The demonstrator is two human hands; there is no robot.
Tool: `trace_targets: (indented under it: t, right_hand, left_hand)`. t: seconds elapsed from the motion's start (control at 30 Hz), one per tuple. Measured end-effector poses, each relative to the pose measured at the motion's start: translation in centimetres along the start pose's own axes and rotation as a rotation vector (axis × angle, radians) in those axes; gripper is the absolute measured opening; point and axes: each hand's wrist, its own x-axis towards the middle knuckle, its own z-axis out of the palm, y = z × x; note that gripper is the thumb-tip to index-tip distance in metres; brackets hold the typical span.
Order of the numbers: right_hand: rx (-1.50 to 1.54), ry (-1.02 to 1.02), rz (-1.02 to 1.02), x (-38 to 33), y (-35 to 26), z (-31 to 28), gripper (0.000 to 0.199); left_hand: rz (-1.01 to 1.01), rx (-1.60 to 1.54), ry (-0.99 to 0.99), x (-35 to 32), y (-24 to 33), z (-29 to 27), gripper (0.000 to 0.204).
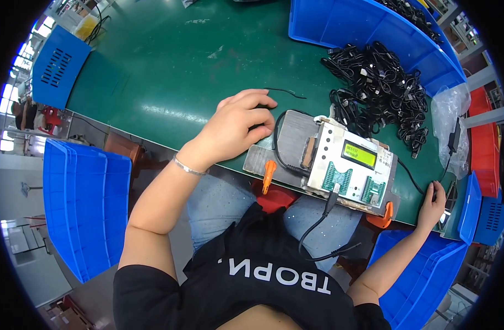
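Note:
My left hand (243, 124) is over the table with its fingers loosely bent and apart, and I see nothing in it. Past its fingertips lies a short thin black wire (290, 92). Beside the hand sits a white tester box (345, 165) with a lit green display and two green circuit boards, on a grey metal plate (298, 135). A black cable (330, 204) is plugged into the tester's near side, its other end hanging over my lap. My right hand (432, 204) rests at the table's right end, fingers stretched out next to a black cord (410, 175).
A pile of coiled black cables (381, 91) lies behind the tester, before a blue bin (340, 25). Orange clamps (269, 176) grip the plate at the table edge. Blue crates (86, 203) stand at both sides. A clear plastic bag (449, 104) lies at right.

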Motion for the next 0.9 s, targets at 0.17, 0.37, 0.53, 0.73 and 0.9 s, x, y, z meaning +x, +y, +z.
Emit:
trace_targets:
  t: [0.17, 0.37, 0.53, 0.73, 0.9]
  right_hand:
    - [0.012, 0.024, -0.048, -0.2, -0.4, 0.3, 0.024]
    - [0.072, 0.052, 0.029, -0.2, -0.6, 0.0, 0.023]
    - [0.103, 0.059, 0.014, -0.2, -0.6, 0.1, 0.024]
    - [0.160, 0.055, 0.069, -0.3, -0.7, -0.1, 0.025]
    - [0.190, 0.060, 0.115, -0.3, -0.2, 0.0, 0.026]
  left_hand:
    - [-0.005, 0.119, -0.106, 1.5, 0.4, -1.9, 0.005]
    - [-0.032, 0.168, -0.073, 6.7, -0.2, -1.0, 0.013]
    - [-0.003, 0.294, -0.108, 8.5, -0.8, 0.5, 0.009]
    - [-0.082, 0.342, -0.118, 7.5, 0.0, 0.2, 0.008]
    - [-0.205, 0.189, -0.140, 6.9, 0.3, -1.2, 0.008]
